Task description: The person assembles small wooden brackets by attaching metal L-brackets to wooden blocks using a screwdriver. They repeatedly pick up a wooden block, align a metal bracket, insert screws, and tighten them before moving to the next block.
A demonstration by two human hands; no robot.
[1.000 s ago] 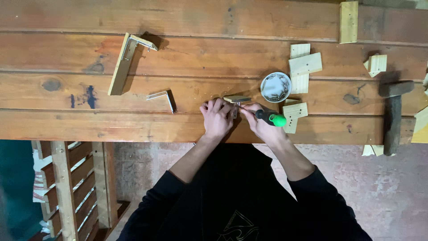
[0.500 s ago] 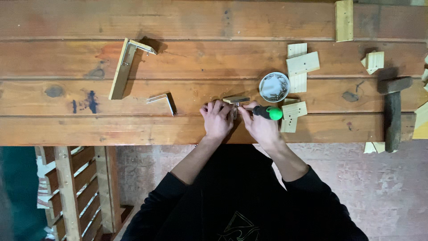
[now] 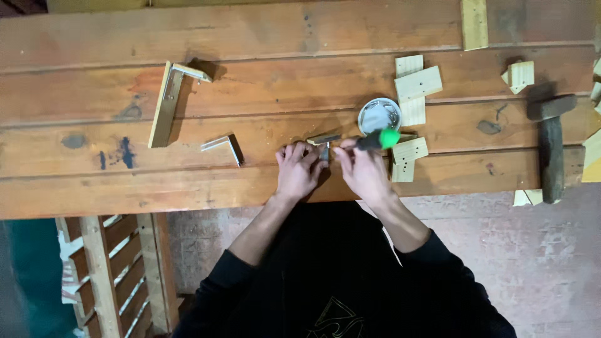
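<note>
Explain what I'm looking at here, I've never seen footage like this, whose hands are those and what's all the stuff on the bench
This is one picture from a camera worn on a person's head, looking straight down at their own two bare hands. There is no machine. The surface is a workbench made of long wooden planks. The left hand pinches a small metal piece at the bench's near edge. The right hand holds a screwdriver with a green handle, pointed at that piece. Behind the hands sits a small round tin; its contents are too small to tell. Around it lie pale wood blocks. A hammer lies to the right. To the left are a metal bracket and an L-shaped wooden piece.
</note>
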